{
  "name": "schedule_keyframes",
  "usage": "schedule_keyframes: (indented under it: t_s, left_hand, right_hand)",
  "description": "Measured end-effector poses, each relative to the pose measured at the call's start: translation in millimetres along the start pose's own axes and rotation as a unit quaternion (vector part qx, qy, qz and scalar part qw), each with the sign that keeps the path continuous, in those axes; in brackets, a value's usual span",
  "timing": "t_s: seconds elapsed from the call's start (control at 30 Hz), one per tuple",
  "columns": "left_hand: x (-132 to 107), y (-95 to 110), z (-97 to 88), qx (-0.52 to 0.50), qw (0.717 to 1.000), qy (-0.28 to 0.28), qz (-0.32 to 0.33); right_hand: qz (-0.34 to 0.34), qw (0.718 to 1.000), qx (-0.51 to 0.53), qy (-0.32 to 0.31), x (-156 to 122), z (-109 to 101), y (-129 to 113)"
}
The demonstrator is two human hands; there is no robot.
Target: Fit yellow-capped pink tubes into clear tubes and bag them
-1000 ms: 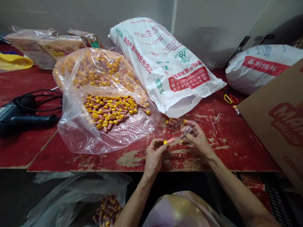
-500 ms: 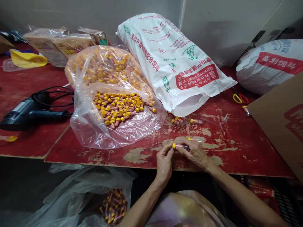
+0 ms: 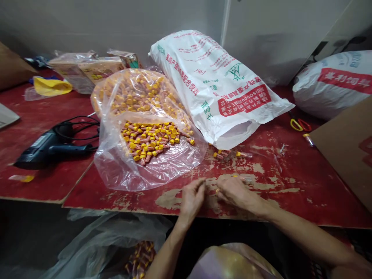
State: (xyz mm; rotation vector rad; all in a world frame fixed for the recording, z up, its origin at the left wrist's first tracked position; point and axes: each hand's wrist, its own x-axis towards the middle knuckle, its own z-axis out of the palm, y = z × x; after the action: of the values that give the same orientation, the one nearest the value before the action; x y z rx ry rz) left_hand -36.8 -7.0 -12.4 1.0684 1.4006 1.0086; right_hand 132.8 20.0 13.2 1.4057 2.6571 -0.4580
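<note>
My right hand (image 3: pixel 238 193) is closed over the table's front part. A spot of yellow, the cap (image 3: pixel 217 190) of a small tube, shows at its fingertips; the rest of that tube is hidden in the fingers. A short gap to the left, my left hand (image 3: pixel 192 197) has thumb and fingers pressed together, and whatever they may hold is too blurred to make out. Just behind the right hand lies a clear tube (image 3: pixel 245 178) with a yellow cap. Further back are several capped tubes (image 3: pixel 222 154), near the mouth of a white printed sack (image 3: pixel 232 89).
A clear plastic bag (image 3: pixel 171 166) full of yellow-capped tubes lies open left of my hands. Further left sits a heat gun (image 3: pixel 43 147) with its cord. Scissors (image 3: pixel 300 124) and a cardboard box (image 3: pixel 345 147) are at right. Below the table edge hangs another bag (image 3: pixel 95 236) of tubes.
My hands have come apart; before, both held one yellow-capped tube between them. Now only a bit of yellow shows at my right fingertips. The whole view has shifted slightly.
</note>
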Motion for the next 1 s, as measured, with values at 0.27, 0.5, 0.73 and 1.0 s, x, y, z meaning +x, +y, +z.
schedule_keyframes:
  t_s: [0.27, 0.5, 0.73, 1.0]
  left_hand:
    - [121, 35, -23.9, 0.430, 0.856, 0.189, 0.214]
    - [183, 23, -21.1, 0.546, 0.797, 0.113, 0.234]
    - [130, 17, -47.7, 0.312, 0.894, 0.236, 0.219]
    - [40, -7, -26.3, -0.055, 0.978, 0.192, 0.067]
  right_hand:
    - [-0.044, 0.995, -0.057, 0.067, 18, 21, -9]
    - [-0.035, 0.971, -0.023, 0.235, 30, 11, 40]
    - [0.285, 0.910, 0.081, 0.289, 158, -57, 161]
    - [0.226, 0.933, 0.103, 0.260, 216, -70, 191]
